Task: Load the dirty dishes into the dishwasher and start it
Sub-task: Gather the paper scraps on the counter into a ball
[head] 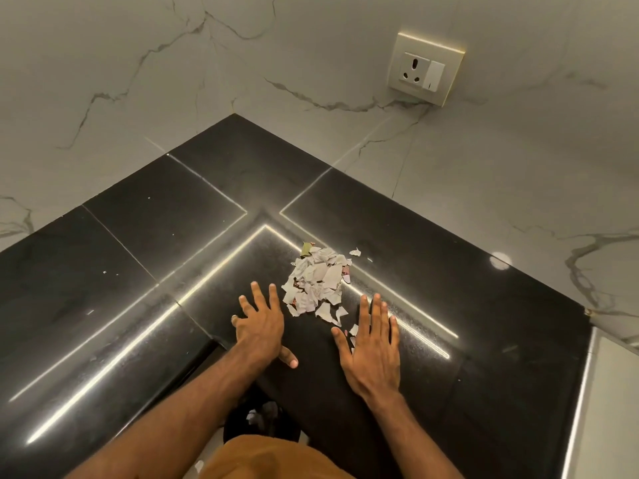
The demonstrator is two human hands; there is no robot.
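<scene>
Showing soft, matte mustard-orange cloth [269, 458] at the bottom edge. Showing, just beyond it, a round dark bin [242, 430] below the counter's edge, containing a few pale scraps.

Holding both hands palm down at a polished black stone counter [138, 271], which is glossy, speckled and cut in rectangular slabs with thin seams. Contact with the stone unclear.

Spreading left hand [259, 326] with fingers straight and fanned, thumb out sideways, grasping nothing. Extending right hand [371, 344] with fingers straight and close together, grasping nothing, thumb side beside a few stray scraps.

Flanking a loose heap of torn paper scraps [318, 281], jagged, white and pinkish, lying between and just beyond the fingertips.

Facing white veined marble walls [311, 46] meeting in a corner and bearing a cream square socket plate [427, 69].

Finding dishes and dishwasher outside the view.
</scene>
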